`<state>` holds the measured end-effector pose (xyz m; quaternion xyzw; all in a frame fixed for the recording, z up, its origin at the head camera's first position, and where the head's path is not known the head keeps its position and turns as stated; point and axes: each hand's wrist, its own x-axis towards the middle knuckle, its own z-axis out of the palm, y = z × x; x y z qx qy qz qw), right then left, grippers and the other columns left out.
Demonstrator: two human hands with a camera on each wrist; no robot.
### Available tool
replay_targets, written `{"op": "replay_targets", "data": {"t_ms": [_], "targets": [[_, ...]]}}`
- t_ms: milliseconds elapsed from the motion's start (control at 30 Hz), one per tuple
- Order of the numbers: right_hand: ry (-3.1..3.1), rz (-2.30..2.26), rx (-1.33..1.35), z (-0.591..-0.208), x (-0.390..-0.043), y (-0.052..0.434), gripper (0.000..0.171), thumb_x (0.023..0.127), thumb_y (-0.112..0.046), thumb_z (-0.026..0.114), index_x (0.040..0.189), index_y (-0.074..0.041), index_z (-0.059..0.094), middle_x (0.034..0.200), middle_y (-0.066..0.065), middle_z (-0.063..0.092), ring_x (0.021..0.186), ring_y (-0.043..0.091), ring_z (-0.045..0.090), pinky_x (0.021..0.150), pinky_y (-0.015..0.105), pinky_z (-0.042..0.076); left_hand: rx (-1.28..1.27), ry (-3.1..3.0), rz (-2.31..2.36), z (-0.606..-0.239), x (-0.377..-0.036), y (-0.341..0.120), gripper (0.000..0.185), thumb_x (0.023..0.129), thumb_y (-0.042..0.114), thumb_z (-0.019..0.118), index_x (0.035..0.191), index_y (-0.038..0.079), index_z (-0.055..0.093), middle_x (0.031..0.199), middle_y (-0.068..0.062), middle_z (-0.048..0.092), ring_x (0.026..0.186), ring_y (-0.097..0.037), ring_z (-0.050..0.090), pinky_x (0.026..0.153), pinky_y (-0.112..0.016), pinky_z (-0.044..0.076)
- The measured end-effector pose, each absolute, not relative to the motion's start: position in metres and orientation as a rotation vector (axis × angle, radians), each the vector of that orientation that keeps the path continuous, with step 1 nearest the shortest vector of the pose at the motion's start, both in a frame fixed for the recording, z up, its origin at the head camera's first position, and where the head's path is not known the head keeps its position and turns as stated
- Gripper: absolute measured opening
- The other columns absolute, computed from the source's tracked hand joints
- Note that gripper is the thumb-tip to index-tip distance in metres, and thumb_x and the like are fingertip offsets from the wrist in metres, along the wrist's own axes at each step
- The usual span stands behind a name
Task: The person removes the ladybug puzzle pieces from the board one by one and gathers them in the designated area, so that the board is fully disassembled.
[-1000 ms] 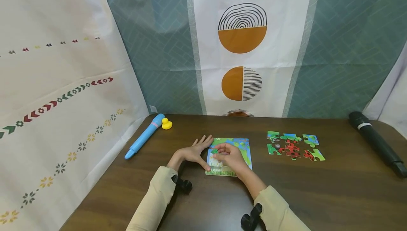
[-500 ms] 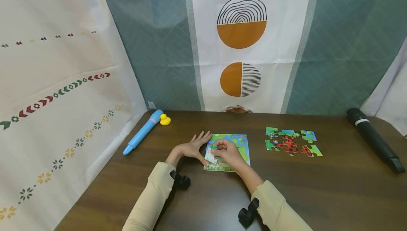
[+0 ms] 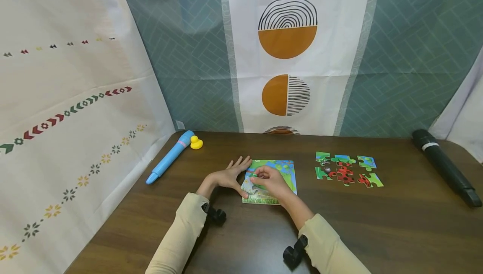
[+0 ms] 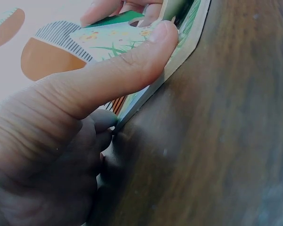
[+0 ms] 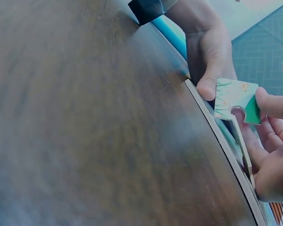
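1. Patterned cloths are hanging behind and to the left of the brown table (image 3: 377,223) where we are working.
2. We are keeping the puzzle board (image 3: 288,177) near the middle of the table; it is lying flat, with its left edge under our hands.
3. Our left hand (image 3: 226,177) is lying beside the board's left edge with fingers spread and nearly straight; the thumb (image 4: 132,70) is pressing down on the board's near left corner.
4. Our right hand (image 3: 271,182) is pinching a puzzle piece (image 5: 236,100) between thumb and fingertips, holding it tilted just above the board's left part, close to the left thumb. The piece is showing pale grass, small flowers and a green patch.
5. Loose pieces (image 3: 347,172) are lying in a partly joined cluster to the right of the board, well apart from both hands.
6. A blue pen (image 3: 170,157) and a yellow duck (image 3: 196,142) are sitting at the far left of the table, the duck just beside the pen's far end.
7. A black cylinder (image 3: 445,166) is lying at the far right edge.
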<state>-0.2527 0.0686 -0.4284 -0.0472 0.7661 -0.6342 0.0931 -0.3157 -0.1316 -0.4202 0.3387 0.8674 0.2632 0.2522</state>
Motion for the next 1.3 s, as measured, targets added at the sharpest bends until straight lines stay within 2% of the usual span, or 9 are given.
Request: {"op": "replay_targets", "data": {"t_ms": [300, 533, 700, 900, 1067, 1200, 1300], "targets": [[2.166, -1.889, -0.193, -0.424, -0.252, 0.072, 0.019, 0.093, -0.021, 0.066, 0.105, -0.006, 0.059, 0.091, -0.002, 0.059, 0.091, 0.017, 0.054, 0.078, 0.029, 0.043, 0.938, 2.386, 0.686, -0.420, -0.315, -0.130, 0.125, 0.073, 0.054, 0.079, 0.157, 0.005, 0.001, 0.165, -0.015, -0.013, 0.150, -0.039, -0.018, 0.119, -0.063, -0.010], [2.125, -1.873, -0.205, -0.424, -0.254, 0.073, 0.021, 0.094, -0.021, 0.064, 0.108, -0.006, 0.059, 0.089, -0.005, 0.059, 0.089, 0.016, 0.054, 0.078, 0.027, 0.042, 0.909, 2.404, 0.680, -0.420, -0.313, -0.132, 0.121, 0.076, 0.044, 0.082, 0.157, 0.006, 0.001, 0.165, -0.013, -0.013, 0.151, -0.037, -0.018, 0.120, -0.061, -0.011], [2.093, -1.850, -0.255, -0.422, -0.255, 0.076, 0.023, 0.093, -0.020, 0.066, 0.108, -0.004, 0.059, 0.085, -0.005, 0.058, 0.081, 0.016, 0.050, 0.075, 0.028, 0.042, 0.917, 2.421, 0.670, -0.421, -0.313, -0.130, 0.119, 0.077, 0.035, 0.083, 0.157, 0.004, 0.001, 0.165, -0.015, -0.012, 0.151, -0.038, -0.017, 0.120, -0.062, -0.009], [2.132, -1.830, -0.266, -0.414, -0.259, 0.085, 0.027, 0.093, -0.020, 0.067, 0.112, -0.002, 0.060, 0.088, -0.004, 0.062, 0.081, 0.018, 0.055, 0.074, 0.029, 0.046, 0.912, 2.404, 0.686, -0.420, -0.315, -0.127, 0.121, 0.076, 0.051, 0.079, 0.158, 0.008, 0.001, 0.165, -0.009, -0.014, 0.151, -0.034, -0.019, 0.120, -0.060, -0.011], [2.136, -1.859, -0.254, -0.407, -0.263, 0.101, 0.037, 0.094, -0.022, 0.065, 0.120, 0.001, 0.055, 0.096, -0.003, 0.065, 0.092, 0.015, 0.062, 0.087, 0.037, 0.051, 0.884, 2.373, 0.717, -0.421, -0.314, -0.130, 0.128, 0.071, 0.063, 0.076, 0.158, 0.009, 0.000, 0.165, -0.009, -0.014, 0.151, -0.034, -0.020, 0.120, -0.060, -0.012], [2.144, -1.894, -0.215, -0.403, -0.265, 0.123, 0.037, 0.095, -0.021, 0.064, 0.121, 0.003, 0.053, 0.096, -0.005, 0.063, 0.092, 0.010, 0.063, 0.094, 0.040, 0.052, 0.893, 2.349, 0.723, -0.421, -0.314, -0.132, 0.129, 0.070, 0.067, 0.074, 0.158, 0.009, -0.001, 0.165, -0.009, -0.015, 0.151, -0.034, -0.021, 0.119, -0.061, -0.013], [2.186, -1.873, -0.170, -0.400, -0.266, 0.142, 0.033, 0.095, -0.022, 0.064, 0.119, -0.001, 0.055, 0.095, -0.008, 0.062, 0.091, 0.009, 0.061, 0.091, 0.036, 0.053, 0.904, 2.346, 0.738, -0.420, -0.316, -0.132, 0.130, 0.069, 0.067, 0.074, 0.158, 0.009, 0.000, 0.165, -0.009, -0.015, 0.151, -0.033, -0.021, 0.119, -0.060, -0.013]]}}
